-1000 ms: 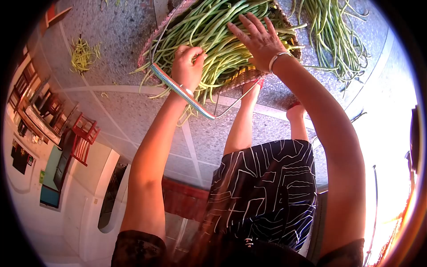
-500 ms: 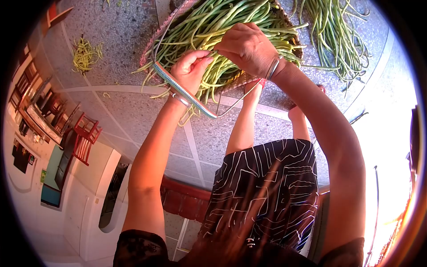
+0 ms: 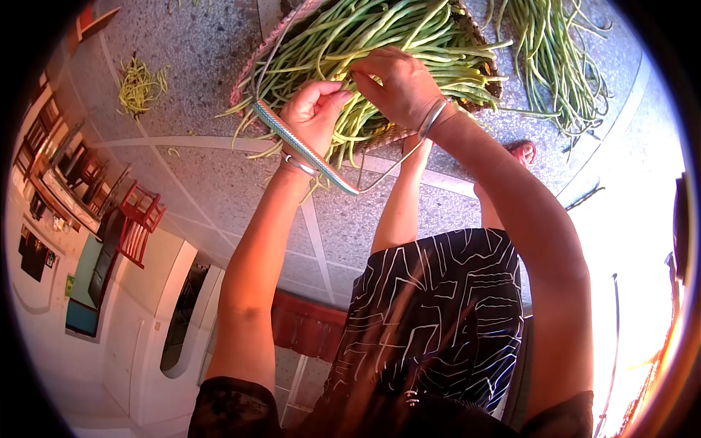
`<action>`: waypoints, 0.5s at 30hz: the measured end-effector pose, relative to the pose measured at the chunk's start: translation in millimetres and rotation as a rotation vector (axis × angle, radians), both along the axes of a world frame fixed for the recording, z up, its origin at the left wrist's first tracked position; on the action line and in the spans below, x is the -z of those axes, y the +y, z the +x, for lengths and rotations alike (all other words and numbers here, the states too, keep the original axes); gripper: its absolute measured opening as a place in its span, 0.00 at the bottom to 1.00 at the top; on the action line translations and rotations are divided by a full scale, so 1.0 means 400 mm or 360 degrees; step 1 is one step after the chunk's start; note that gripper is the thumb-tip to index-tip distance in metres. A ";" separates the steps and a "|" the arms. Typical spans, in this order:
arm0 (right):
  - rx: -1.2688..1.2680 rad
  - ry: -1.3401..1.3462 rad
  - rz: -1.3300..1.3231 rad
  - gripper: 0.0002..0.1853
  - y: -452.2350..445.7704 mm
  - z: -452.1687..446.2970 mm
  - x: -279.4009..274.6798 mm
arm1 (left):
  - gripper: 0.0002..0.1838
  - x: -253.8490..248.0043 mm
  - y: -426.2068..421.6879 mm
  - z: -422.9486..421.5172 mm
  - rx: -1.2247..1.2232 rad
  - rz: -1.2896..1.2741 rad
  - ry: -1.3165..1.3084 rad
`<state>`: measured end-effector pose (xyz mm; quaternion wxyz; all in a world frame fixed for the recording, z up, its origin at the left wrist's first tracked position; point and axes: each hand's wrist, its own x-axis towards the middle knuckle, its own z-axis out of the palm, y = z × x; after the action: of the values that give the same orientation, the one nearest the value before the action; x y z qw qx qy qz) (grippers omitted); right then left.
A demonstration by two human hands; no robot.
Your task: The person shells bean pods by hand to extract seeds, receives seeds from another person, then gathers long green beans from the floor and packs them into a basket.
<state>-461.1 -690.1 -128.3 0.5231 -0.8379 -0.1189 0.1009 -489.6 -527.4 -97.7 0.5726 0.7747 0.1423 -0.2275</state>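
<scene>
A woven basket [image 3: 252, 77] heaped with long green beans [image 3: 394, 29] stands on the floor in front of me. My left hand [image 3: 315, 113] is over its near side, thumb and fingers pinched together. Close by on the right, my right hand [image 3: 400, 84] is also pinched, fingertips pointing at the left hand. A thin piece of long bean [image 3: 347, 85] shows between the two sets of fingertips; most of it is hidden by the fingers. The basket's handle, wrapped in striped woven band [image 3: 307, 148], crosses in front of my left wrist.
A bundle of long beans [image 3: 558, 66] lies on the floor right of the basket. A small pile of thin yellow-green bits [image 3: 141, 86] lies on the left. My legs and a red sandal [image 3: 523, 152] are near the basket. A red chair [image 3: 141, 223] stands farther left.
My right hand has come down slightly and to the left, with its wrist lower. My left hand has barely moved. The red sandal shows more from behind my right arm.
</scene>
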 end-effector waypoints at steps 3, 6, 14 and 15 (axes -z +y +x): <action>0.0205 0.0365 0.0121 0.06 0.023 -0.009 -0.007 | 0.07 -0.003 0.001 0.000 -0.0071 0.0014 0.0008; 0.0134 0.0646 0.0381 0.08 0.009 0.001 -0.006 | 0.07 -0.002 0.004 -0.001 -0.0130 -0.0027 -0.0010; -0.0048 0.0653 0.0603 0.08 -0.019 0.006 0.022 | 0.07 -0.003 0.001 -0.004 -0.0196 -0.0137 0.0040; -0.0050 0.0683 0.0635 0.08 -0.021 0.006 0.022 | 0.06 0.000 0.001 -0.005 -0.0188 -0.0137 0.0038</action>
<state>-458.8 -698.6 -137.3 0.6892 -0.6759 -0.0361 0.2586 -491.7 -526.8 -97.7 0.6160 0.7369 0.1847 -0.2085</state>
